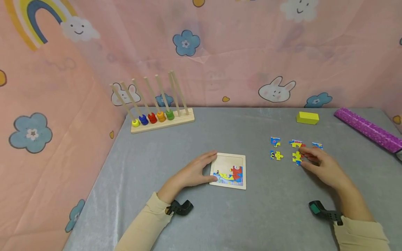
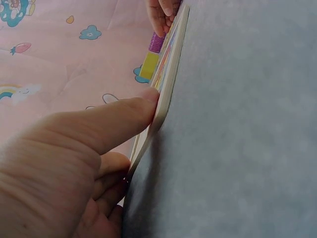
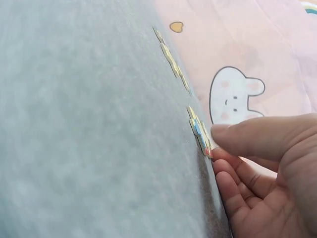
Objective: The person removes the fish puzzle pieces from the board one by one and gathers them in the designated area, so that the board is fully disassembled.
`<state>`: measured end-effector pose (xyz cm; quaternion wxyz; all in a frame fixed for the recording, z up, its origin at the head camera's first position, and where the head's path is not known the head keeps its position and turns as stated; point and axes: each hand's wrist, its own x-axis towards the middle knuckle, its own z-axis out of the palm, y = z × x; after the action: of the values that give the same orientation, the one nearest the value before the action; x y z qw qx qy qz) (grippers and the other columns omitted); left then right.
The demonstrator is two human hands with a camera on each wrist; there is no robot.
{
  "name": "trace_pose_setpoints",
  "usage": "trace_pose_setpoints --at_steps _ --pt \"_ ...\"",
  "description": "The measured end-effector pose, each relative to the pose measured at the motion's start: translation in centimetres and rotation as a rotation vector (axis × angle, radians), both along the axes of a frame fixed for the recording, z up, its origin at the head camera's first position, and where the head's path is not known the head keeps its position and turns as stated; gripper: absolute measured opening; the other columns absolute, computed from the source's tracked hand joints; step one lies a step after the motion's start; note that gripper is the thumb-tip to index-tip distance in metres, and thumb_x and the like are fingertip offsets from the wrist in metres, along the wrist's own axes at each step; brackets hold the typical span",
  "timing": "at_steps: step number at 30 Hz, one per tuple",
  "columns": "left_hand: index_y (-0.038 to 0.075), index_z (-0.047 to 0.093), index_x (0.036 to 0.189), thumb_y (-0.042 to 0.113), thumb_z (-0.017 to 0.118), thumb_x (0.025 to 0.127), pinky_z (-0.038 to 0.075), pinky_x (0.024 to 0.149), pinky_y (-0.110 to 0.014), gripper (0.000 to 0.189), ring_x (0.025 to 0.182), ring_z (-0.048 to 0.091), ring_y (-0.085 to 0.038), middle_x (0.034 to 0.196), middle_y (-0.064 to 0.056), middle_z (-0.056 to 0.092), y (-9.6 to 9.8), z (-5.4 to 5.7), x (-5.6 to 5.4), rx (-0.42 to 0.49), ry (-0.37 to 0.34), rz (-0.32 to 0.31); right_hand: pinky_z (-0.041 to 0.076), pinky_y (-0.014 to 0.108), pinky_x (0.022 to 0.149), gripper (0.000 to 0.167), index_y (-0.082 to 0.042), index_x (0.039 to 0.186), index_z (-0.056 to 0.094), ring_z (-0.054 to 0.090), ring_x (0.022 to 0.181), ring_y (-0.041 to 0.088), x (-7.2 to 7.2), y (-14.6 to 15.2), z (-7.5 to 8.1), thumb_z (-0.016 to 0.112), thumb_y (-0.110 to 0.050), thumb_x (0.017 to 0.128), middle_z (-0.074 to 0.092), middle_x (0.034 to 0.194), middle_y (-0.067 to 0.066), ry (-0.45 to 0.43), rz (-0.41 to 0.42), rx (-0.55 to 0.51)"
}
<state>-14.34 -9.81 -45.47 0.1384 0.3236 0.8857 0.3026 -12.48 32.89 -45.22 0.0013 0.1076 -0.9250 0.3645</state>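
A square wooden puzzle board lies on the table with a few joined pieces in its lower part. My left hand grips its left side, thumb near the lower left corner and fingers at the upper left one; in the left wrist view the thumb presses on the rim. To the right, my right hand holds a yellow puzzle piece by its right side between thumb and fingers. That piece is still low at the tabletop. Around it lie more loose pieces, including a blue-and-yellow puzzle piece.
A wooden bead stacker with coloured rings stands at the back left. At the back right are a yellow block and a purple glittery roll. A pink printed cloth hangs behind the grey table.
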Motion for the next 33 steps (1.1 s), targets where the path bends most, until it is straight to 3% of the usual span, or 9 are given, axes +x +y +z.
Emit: trace_pose_setpoints --at_steps 4,8,15,24,30,33 --pt "0.003 0.033 0.147 0.033 0.072 0.084 0.024 0.116 -0.041 0.08 0.145 0.022 -0.022 0.156 -0.005 0.026 0.0 0.0 -0.1 -0.004 -0.001 -0.002 0.026 -0.007 0.077 0.053 0.008 0.134 0.045 0.03 0.096 -0.026 0.1 -0.2 0.2 0.062 -0.018 0.092 0.048 0.13 0.031 -0.031 -0.041 -0.022" --pt "0.003 0.033 0.147 0.033 0.071 0.084 0.025 0.116 -0.041 0.079 0.144 0.022 -0.022 0.156 -0.005 0.026 0.1 -0.1 -0.1 -0.008 0.004 -0.006 0.027 -0.008 0.078 0.053 0.008 0.135 0.044 0.032 0.098 -0.026 0.3 -0.6 0.6 0.063 -0.017 0.091 0.049 0.128 0.03 -0.008 -0.053 -0.051" --pt "0.004 0.033 0.147 0.034 0.071 0.084 0.026 0.115 -0.042 0.079 0.144 0.023 -0.022 0.156 -0.004 0.026 0.0 -0.1 -0.1 -0.002 -0.004 0.002 0.036 -0.004 0.079 0.048 0.007 0.131 0.048 0.04 0.097 -0.026 0.5 -2.1 1.7 0.066 -0.008 0.088 0.052 0.124 0.029 0.043 -0.009 -0.082" --pt "0.004 0.033 0.147 0.034 0.071 0.084 0.026 0.115 -0.042 0.079 0.144 0.023 -0.022 0.156 -0.004 0.026 0.0 -0.1 -0.1 -0.001 -0.004 0.002 0.034 -0.003 0.086 0.046 0.006 0.127 0.053 0.043 0.102 -0.023 0.6 -4.7 2.1 0.068 -0.003 0.085 0.058 0.119 0.017 0.092 0.087 -0.121" --pt "0.005 0.033 0.147 0.034 0.071 0.085 0.025 0.115 -0.042 0.079 0.144 0.023 -0.022 0.156 -0.003 0.026 0.0 -0.2 -0.1 -0.012 -0.013 0.002 0.036 0.0 0.087 0.046 0.0 0.128 0.055 0.047 0.103 -0.017 1.0 -7.1 2.4 0.07 -0.008 0.085 0.06 0.121 0.014 0.095 0.161 -0.09" --pt "0.004 0.032 0.147 0.034 0.071 0.085 0.025 0.116 -0.041 0.079 0.145 0.022 -0.021 0.157 -0.004 0.026 -0.1 -0.1 -0.1 -0.011 -0.024 0.006 0.036 0.002 0.089 0.046 0.0 0.127 0.055 0.056 0.107 0.0 1.1 -8.8 2.5 0.069 -0.011 0.086 0.059 0.123 0.015 0.065 0.19 -0.074"
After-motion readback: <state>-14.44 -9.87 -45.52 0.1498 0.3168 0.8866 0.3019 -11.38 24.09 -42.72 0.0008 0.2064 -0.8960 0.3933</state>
